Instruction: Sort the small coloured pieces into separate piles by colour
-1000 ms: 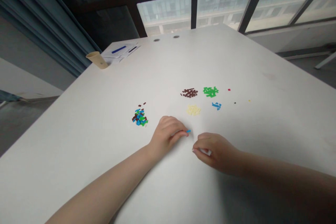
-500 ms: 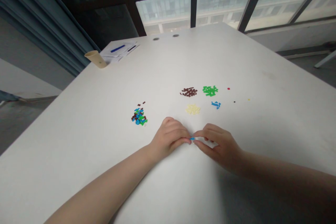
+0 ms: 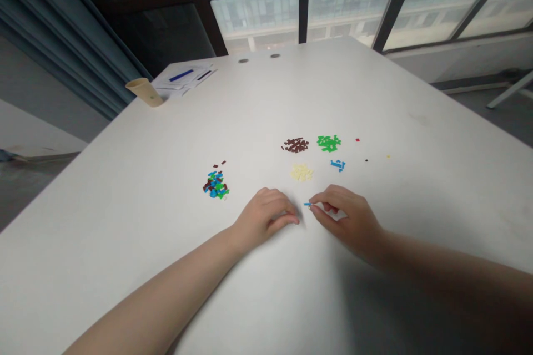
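My right hand (image 3: 345, 213) pinches a small blue building brick (image 3: 307, 204) between thumb and fingertips, just above the white table. The brick points left out of the pinch; a tiny pale spot shows under it by the thumb. My left hand (image 3: 266, 213) rests on the table to the left of it, its curled fingers and thumb slightly apart, and nothing shows between them. Beyond my hands lie a cream pile (image 3: 302, 172) of bricks and a small group of blue bricks (image 3: 338, 165).
Farther back are a brown pile (image 3: 295, 145) and a green pile (image 3: 328, 143). Single red (image 3: 357, 140), black (image 3: 366, 160) and yellow (image 3: 388, 156) pieces lie to the right. A mixed pile (image 3: 216, 185) sits left. A paper cup (image 3: 145, 92) and papers (image 3: 177, 86) with a pen are at the far left.
The blue brick has come away from my left fingers and moved slightly up with my right hand. My left fingers have parted a little. The whole view has shifted slightly.
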Available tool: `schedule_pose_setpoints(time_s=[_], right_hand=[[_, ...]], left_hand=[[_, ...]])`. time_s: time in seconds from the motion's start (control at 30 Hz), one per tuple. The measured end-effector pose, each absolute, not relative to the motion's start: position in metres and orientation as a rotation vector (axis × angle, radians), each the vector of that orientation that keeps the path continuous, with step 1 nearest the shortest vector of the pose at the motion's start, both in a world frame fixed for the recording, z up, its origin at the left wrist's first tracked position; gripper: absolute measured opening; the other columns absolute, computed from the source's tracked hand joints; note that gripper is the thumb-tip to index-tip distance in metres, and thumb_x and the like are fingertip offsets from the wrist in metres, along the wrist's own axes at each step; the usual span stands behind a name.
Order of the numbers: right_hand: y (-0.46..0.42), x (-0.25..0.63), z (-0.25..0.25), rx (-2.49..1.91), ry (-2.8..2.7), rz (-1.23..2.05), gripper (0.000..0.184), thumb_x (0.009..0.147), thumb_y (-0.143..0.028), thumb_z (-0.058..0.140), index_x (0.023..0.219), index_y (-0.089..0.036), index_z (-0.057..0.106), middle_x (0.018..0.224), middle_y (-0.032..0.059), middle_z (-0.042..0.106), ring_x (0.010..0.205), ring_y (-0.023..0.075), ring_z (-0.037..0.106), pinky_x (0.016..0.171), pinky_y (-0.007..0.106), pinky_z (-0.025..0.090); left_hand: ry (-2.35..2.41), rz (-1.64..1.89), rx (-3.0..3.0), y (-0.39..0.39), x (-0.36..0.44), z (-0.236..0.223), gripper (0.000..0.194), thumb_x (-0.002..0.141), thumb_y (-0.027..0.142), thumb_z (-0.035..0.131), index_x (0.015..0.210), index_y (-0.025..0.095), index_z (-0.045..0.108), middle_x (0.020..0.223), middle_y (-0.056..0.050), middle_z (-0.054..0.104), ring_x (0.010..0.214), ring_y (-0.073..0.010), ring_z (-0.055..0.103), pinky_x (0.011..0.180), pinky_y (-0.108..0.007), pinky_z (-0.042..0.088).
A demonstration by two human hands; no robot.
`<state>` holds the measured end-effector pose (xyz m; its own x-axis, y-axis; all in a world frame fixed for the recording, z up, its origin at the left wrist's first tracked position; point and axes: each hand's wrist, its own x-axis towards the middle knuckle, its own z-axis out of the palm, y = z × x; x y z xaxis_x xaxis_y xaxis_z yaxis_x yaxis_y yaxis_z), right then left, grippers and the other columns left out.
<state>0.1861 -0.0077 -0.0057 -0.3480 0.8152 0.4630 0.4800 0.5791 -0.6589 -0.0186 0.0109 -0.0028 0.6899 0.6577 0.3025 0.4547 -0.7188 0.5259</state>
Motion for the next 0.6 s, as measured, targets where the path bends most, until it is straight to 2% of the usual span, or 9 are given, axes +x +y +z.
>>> schedule_pose_setpoints(time_s=[0.13, 0.27, 0.43, 0.6], right_hand=[[0.013, 0.199, 0.001, -1.196, -2.024, 0.369, 0.009, 0.077, -0.019, 0.052, 0.076, -0.017, 0.061, 0.058, -0.002, 0.05, 0.057, 0.0101, 0.047, 0.057, 0.022, 0.035], [0.046, 0.229, 0.009, -1.573, -1.962, 0.208, 0.011, 0.072, -0.022, 0.053, 0.074, -0.018, 0.063, 0.056, -0.0021, 0.05, 0.054, 0.0108, 0.046, 0.052, 0.022, 0.031], [0.068, 0.254, 0.007, -1.983, -1.998, 0.208, 0.016, 0.073, -0.026, 0.049, 0.073, -0.021, 0.064, 0.054, -0.0011, 0.054, 0.05, 0.0119, 0.044, 0.048, 0.023, 0.025], [0.067, 0.252, 0.003, -2.035, -2.053, 0.212, 0.019, 0.075, -0.026, 0.047, 0.076, -0.022, 0.065, 0.061, 0.0006, 0.059, 0.055, 0.0137, 0.048, 0.049, 0.024, 0.027]], left_hand=[[0.795, 0.578, 2.491, 0.012, -0.018, -0.003, 0.014, 0.083, 0.03, 0.05, 0.079, 0.018, 0.058, 0.075, -0.001, 0.064, 0.075, -0.0114, 0.055, 0.071, -0.026, 0.035], [0.778, 0.557, 2.496, 0.013, -0.018, -0.003, 0.017, 0.084, 0.03, 0.048, 0.08, 0.018, 0.058, 0.076, -0.001, 0.064, 0.077, -0.0111, 0.056, 0.074, -0.026, 0.036], [0.777, 0.538, 2.498, 0.014, -0.018, -0.004, 0.018, 0.085, 0.031, 0.047, 0.079, 0.018, 0.058, 0.076, -0.002, 0.064, 0.077, -0.0115, 0.055, 0.074, -0.026, 0.037], [0.773, 0.521, 2.506, 0.014, -0.018, -0.004, 0.02, 0.085, 0.032, 0.046, 0.079, 0.018, 0.058, 0.076, -0.002, 0.064, 0.077, -0.0119, 0.056, 0.074, -0.026, 0.037]])
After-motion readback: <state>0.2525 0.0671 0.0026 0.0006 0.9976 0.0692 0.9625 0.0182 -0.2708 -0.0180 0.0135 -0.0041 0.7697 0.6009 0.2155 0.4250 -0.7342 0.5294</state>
